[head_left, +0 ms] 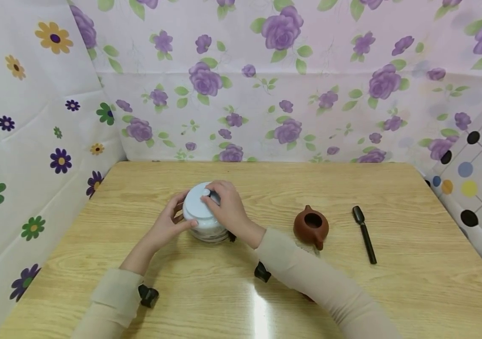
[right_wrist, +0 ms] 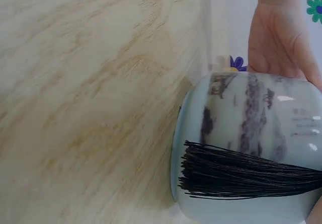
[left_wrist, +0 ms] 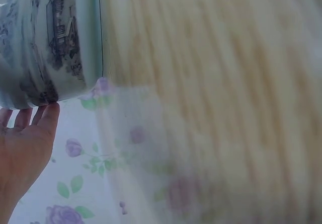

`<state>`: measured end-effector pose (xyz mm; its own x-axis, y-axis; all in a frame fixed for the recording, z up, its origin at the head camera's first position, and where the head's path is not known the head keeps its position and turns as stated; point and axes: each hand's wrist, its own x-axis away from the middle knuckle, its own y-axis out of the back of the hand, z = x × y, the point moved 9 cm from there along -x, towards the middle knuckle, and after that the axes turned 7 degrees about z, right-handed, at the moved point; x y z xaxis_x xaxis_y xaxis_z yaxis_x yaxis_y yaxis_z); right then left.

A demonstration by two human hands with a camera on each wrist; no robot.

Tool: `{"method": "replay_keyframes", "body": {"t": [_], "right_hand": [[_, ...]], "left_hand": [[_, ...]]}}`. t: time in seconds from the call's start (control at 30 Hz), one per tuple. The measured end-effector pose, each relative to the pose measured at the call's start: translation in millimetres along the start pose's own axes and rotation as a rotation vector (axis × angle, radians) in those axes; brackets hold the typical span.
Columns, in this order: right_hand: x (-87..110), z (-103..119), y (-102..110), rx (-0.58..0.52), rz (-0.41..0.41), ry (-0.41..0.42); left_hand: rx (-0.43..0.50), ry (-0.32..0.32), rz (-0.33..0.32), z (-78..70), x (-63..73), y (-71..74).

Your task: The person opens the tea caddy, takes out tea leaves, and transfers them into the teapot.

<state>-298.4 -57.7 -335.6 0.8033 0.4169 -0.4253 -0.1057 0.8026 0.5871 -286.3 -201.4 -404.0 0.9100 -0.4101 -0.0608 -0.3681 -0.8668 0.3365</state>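
A white lidded porcelain jar (head_left: 209, 230) with a dark painted landscape stands on the left half of the table. My left hand (head_left: 166, 226) holds its side, thumb near the rim and fingers curved round the far side. In the left wrist view those fingertips meet the jar wall (left_wrist: 45, 48). My right hand (head_left: 232, 207) reaches over the top and pinches the small round knob (head_left: 205, 192) of the lid (head_left: 196, 205). The lid sits on the jar. Down the jar's side hangs a black tassel-like bundle of strands (right_wrist: 241, 176); its upper end is hidden.
Right of the jar, a reddish-brown clay teapot (head_left: 304, 230) stands with its top opening uncovered. Farther right lies a black long-handled scoop (head_left: 366, 238). A small brown thing (head_left: 309, 298) is mostly hidden under my right sleeve. Patterned cloths border the wooden table (head_left: 207, 292).
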Motion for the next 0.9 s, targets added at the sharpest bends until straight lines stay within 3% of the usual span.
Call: {"method": "replay_keyframes", "body": {"t": [0.37,0.9], "right_hand": [[0.9,-2.3,0.0,0.007,-0.073,0.075],[2.0,3.9,1.3,-0.015,-0.115,0.223]], "left_hand": [[-0.004,0.001,0.004,0.7,-1.5,0.0],[0.002,0.025,0.006,5.2,-0.3,0.8]]}}
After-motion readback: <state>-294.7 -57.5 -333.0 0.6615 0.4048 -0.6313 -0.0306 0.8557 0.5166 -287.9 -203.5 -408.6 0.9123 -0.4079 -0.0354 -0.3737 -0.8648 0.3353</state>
